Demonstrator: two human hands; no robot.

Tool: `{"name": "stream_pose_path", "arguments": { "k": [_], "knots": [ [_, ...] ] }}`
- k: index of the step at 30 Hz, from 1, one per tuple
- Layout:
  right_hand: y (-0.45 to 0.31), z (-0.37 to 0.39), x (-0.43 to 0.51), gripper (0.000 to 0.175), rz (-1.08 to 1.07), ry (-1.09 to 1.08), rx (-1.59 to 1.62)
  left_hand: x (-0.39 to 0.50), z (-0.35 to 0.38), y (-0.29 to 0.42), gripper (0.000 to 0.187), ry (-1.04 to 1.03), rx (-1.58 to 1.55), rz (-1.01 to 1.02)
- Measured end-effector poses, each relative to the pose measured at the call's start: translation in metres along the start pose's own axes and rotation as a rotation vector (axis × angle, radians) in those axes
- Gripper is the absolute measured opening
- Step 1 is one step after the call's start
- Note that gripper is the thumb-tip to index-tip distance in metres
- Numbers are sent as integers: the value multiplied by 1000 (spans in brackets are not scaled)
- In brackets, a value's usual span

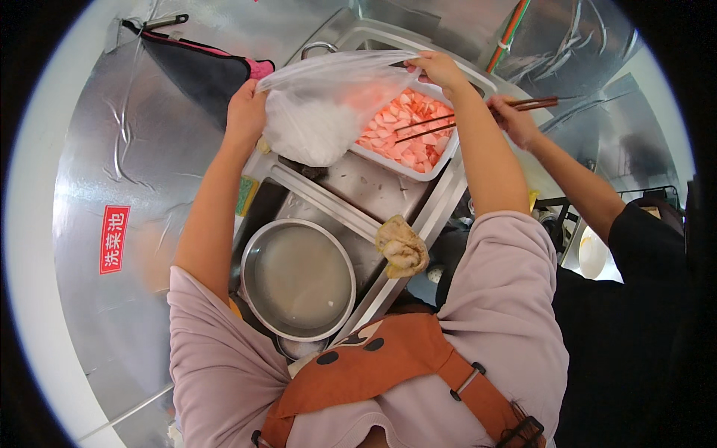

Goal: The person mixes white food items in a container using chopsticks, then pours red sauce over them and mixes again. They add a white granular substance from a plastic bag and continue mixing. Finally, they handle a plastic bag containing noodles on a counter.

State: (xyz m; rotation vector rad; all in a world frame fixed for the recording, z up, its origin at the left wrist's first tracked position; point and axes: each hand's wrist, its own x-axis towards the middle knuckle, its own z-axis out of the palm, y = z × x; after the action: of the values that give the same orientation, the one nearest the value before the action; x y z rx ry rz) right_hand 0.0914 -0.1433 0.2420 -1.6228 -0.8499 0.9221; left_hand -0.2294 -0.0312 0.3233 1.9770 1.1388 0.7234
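Stretched between my two hands is a clear plastic bag [336, 75] with a white mass sagging in its bottom; what the white stuff is, I cannot tell. My left hand [246, 112] grips one edge of the bag's mouth, and my right hand [440, 73] pinches the opposite edge. Beside and partly behind the bag, a white plastic tub [413, 175] holds many pink-orange cut pieces [403, 117], perhaps pickled vegetable. A co-worker's hand [512, 120] reaches in from the right with long brown chopsticks [428, 126], their tips over the pieces.
A metal bowl of cloudy water [299, 274] sits in the nearer sink basin. A crumpled cloth [400, 246] drapes the sink divider's end [336, 204]. A sponge [245, 195] lies at the left rim. A dark bag with pink trim [196, 67] hangs on the metal wall. A co-worker stands close at right.
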Motion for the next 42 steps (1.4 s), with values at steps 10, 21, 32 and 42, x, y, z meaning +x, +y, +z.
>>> {"name": "stream_pose_path", "arguments": {
  "k": [10,21,32,42],
  "knots": [
    [37,5,10,15,114,37,66,29,17,10,20,-72,213,287],
    [63,3,33,24,29,62,-363,32,13,34,22,-101,400,343],
    [42,18,42,24,-11,38,-455,35,-12,60,24,-135,414,364],
    [33,40,79,25,-84,-19,-484,33,-33,51,24,-81,388,329]
  ]
}}
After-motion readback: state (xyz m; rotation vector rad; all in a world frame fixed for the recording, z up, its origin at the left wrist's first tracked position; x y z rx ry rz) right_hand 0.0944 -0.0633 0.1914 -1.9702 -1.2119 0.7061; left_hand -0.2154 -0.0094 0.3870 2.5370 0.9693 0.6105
